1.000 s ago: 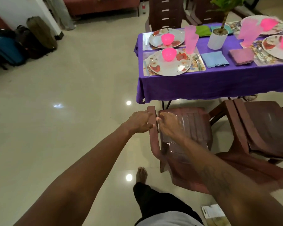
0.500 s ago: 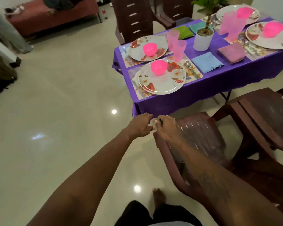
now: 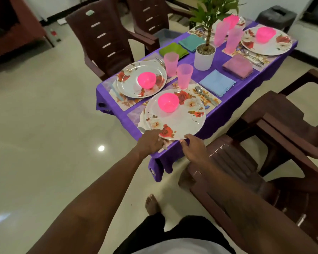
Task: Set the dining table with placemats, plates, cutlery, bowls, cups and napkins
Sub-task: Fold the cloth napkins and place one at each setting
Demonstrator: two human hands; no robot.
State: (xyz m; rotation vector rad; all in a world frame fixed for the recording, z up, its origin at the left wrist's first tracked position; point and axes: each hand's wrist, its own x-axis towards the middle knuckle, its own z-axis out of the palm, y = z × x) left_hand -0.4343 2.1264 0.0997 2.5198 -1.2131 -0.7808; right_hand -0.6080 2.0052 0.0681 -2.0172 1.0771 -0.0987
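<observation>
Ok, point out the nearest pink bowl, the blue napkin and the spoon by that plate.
nearest pink bowl [image 3: 168, 102], head view, inside its hollow.
blue napkin [image 3: 217, 82], head view, middle of the cloth.
spoon [image 3: 199, 89], head view, on its bowl end.

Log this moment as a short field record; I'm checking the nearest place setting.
left hand: touches the near rim of the nearest plate
right hand: touches the same rim, further right
grip: cannot tell for either hand
bowl: pink, upright on that plate
cup: pink, upright beyond the plate
spoon: right of the plate
blue napkin: flat, right of the spoon
</observation>
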